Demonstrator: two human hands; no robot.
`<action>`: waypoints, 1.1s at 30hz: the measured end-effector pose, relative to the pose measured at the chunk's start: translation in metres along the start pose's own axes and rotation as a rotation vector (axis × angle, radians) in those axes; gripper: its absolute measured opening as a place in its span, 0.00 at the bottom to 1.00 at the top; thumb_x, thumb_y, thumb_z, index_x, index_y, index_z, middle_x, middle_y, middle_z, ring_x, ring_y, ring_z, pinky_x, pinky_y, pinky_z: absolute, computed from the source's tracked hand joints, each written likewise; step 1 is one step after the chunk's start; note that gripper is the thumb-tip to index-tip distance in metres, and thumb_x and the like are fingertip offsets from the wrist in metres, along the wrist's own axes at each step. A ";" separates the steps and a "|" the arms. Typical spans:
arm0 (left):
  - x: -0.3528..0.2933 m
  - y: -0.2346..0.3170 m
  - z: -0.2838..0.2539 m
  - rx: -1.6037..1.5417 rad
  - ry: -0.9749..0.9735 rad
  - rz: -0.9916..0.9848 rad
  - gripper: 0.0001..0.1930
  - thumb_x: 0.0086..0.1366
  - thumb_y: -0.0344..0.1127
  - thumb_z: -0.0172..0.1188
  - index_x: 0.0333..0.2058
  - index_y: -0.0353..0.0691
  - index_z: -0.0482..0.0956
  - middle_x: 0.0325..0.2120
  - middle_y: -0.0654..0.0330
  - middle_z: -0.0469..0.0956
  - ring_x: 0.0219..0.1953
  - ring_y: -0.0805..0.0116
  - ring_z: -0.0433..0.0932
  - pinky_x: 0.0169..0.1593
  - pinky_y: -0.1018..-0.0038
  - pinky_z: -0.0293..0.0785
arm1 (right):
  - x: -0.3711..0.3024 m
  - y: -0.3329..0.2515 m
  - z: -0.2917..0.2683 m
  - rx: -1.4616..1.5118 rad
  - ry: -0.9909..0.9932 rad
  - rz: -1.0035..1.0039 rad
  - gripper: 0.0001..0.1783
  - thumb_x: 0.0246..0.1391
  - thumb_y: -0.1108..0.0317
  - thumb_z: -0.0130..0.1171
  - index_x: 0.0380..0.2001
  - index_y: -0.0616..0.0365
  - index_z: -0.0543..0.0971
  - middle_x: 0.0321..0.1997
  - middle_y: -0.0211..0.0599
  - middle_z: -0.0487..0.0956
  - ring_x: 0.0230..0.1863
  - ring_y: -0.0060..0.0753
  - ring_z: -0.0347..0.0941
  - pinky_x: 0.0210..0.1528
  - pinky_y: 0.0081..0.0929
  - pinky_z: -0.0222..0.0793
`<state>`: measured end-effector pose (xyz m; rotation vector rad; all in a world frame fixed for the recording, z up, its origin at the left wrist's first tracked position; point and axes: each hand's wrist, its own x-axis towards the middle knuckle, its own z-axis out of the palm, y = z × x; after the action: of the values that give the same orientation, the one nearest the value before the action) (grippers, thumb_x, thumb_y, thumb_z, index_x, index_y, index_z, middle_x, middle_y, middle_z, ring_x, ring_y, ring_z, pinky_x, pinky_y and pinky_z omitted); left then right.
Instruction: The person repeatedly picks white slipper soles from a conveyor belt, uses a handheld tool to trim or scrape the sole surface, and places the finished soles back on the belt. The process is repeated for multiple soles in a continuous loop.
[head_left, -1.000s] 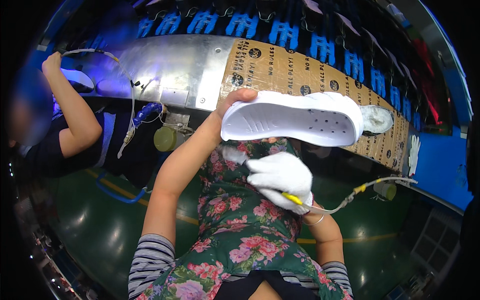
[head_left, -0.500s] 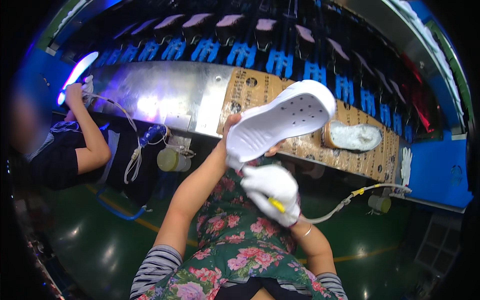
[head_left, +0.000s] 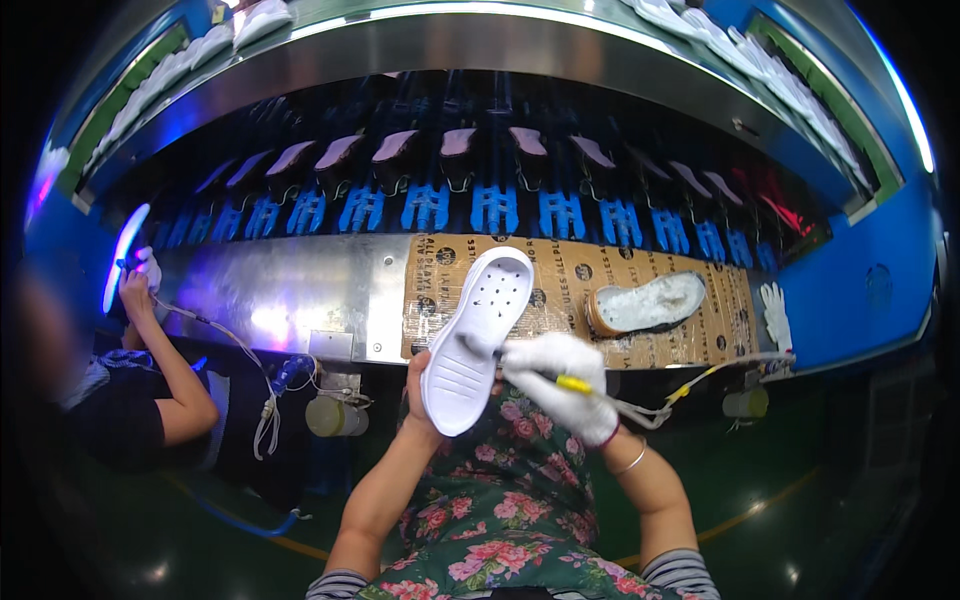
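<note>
My bare left hand point(head_left: 417, 385) grips a white shoe sole point(head_left: 463, 385) by the sides near its heel end. The sole's inner face is up, with ridges toward the heel and small holes at the toe, which points away from me. In a white glove, my right hand point(head_left: 560, 375) is closed on a brush point(head_left: 485, 347) with a yellow part at its handle and a hose attached. Its blurred tip lies over the middle of the sole; whether it touches cannot be told.
Brown printed cardboard point(head_left: 560, 265) covers part of the metal bench point(head_left: 290, 290). A tan-edged, white-filled oval piece point(head_left: 655, 303) lies on it, and a white glove point(head_left: 775, 315) further right. Behind stand blue clamps point(head_left: 425, 208). At left, a co-worker's hand point(head_left: 133, 295) holds a white sole.
The sole has turned more upright and moved left and nearer. My right hand has risen beside it, the brush tip shifting from the heel end to the middle. The view has tilted up.
</note>
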<state>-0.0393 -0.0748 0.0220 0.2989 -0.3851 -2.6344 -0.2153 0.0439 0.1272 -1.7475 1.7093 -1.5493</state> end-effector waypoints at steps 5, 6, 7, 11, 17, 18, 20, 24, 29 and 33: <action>-0.009 -0.018 0.003 -0.068 -0.157 -0.070 0.47 0.65 0.66 0.53 0.71 0.33 0.61 0.56 0.39 0.76 0.49 0.42 0.80 0.52 0.52 0.80 | 0.021 0.023 -0.014 -0.425 0.214 -0.238 0.11 0.49 0.76 0.70 0.38 0.57 0.86 0.42 0.43 0.87 0.38 0.47 0.84 0.43 0.37 0.79; -0.007 -0.017 -0.003 -0.070 -0.152 -0.060 0.47 0.65 0.67 0.52 0.71 0.33 0.61 0.56 0.38 0.76 0.49 0.42 0.80 0.52 0.52 0.80 | 0.013 0.025 -0.005 -0.496 0.220 -0.307 0.13 0.47 0.76 0.70 0.39 0.56 0.86 0.44 0.43 0.87 0.39 0.46 0.84 0.44 0.37 0.79; -0.004 -0.013 -0.004 -0.071 -0.147 -0.047 0.48 0.65 0.67 0.52 0.71 0.33 0.61 0.56 0.38 0.75 0.50 0.42 0.80 0.52 0.52 0.80 | 0.006 0.020 0.005 -0.458 0.172 -0.314 0.14 0.46 0.76 0.71 0.39 0.55 0.86 0.44 0.42 0.87 0.40 0.45 0.84 0.44 0.37 0.79; 0.009 0.003 -0.009 -0.103 -0.118 -0.097 0.50 0.63 0.69 0.55 0.71 0.35 0.60 0.55 0.40 0.72 0.49 0.47 0.75 0.49 0.55 0.81 | -0.046 -0.006 0.050 -0.156 -0.045 -0.323 0.19 0.44 0.75 0.72 0.42 0.50 0.87 0.44 0.39 0.87 0.41 0.41 0.85 0.45 0.38 0.80; 0.024 0.014 0.010 -0.055 -0.182 -0.086 0.50 0.62 0.70 0.56 0.71 0.36 0.60 0.53 0.41 0.71 0.45 0.50 0.74 0.46 0.57 0.76 | -0.043 -0.011 0.042 0.115 -0.057 -0.020 0.09 0.51 0.72 0.73 0.37 0.52 0.88 0.41 0.35 0.88 0.39 0.39 0.85 0.44 0.33 0.80; 0.029 0.017 0.006 -0.073 -0.215 -0.101 0.50 0.62 0.69 0.56 0.72 0.38 0.60 0.53 0.40 0.71 0.45 0.50 0.73 0.46 0.58 0.74 | -0.046 -0.015 0.044 0.231 -0.117 -0.016 0.08 0.52 0.71 0.73 0.37 0.52 0.88 0.41 0.35 0.88 0.39 0.38 0.85 0.45 0.33 0.80; 0.034 0.018 0.000 -0.139 -0.252 -0.050 0.48 0.65 0.68 0.50 0.73 0.36 0.60 0.55 0.35 0.73 0.46 0.46 0.76 0.47 0.54 0.77 | -0.052 -0.021 0.035 0.529 -0.282 0.157 0.08 0.52 0.75 0.73 0.36 0.56 0.89 0.46 0.41 0.89 0.45 0.36 0.86 0.50 0.33 0.81; 0.029 0.041 0.020 -0.011 -0.266 0.014 0.52 0.65 0.72 0.53 0.74 0.36 0.56 0.60 0.34 0.69 0.50 0.41 0.77 0.53 0.49 0.79 | -0.062 -0.014 0.004 0.904 -0.008 0.359 0.08 0.49 0.82 0.72 0.35 0.64 0.88 0.48 0.52 0.87 0.50 0.40 0.85 0.54 0.34 0.80; 0.046 0.079 0.114 0.103 -0.670 -0.005 0.64 0.53 0.69 0.74 0.75 0.34 0.50 0.62 0.31 0.65 0.46 0.39 0.80 0.42 0.56 0.87 | -0.087 -0.004 -0.031 0.704 0.371 0.415 0.08 0.49 0.83 0.68 0.34 0.66 0.86 0.48 0.54 0.86 0.50 0.42 0.84 0.55 0.37 0.80; 0.114 0.102 0.212 0.124 -1.031 0.000 0.62 0.58 0.68 0.70 0.76 0.36 0.44 0.67 0.28 0.57 0.47 0.34 0.79 0.40 0.58 0.90 | -0.096 0.012 -0.034 0.973 0.542 0.595 0.12 0.50 0.86 0.65 0.38 0.67 0.87 0.49 0.52 0.87 0.51 0.41 0.84 0.56 0.36 0.80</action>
<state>-0.1549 -0.1692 0.2366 -1.0608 -0.8492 -2.5549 -0.2243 0.1366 0.0846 -0.3328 1.1015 -2.0843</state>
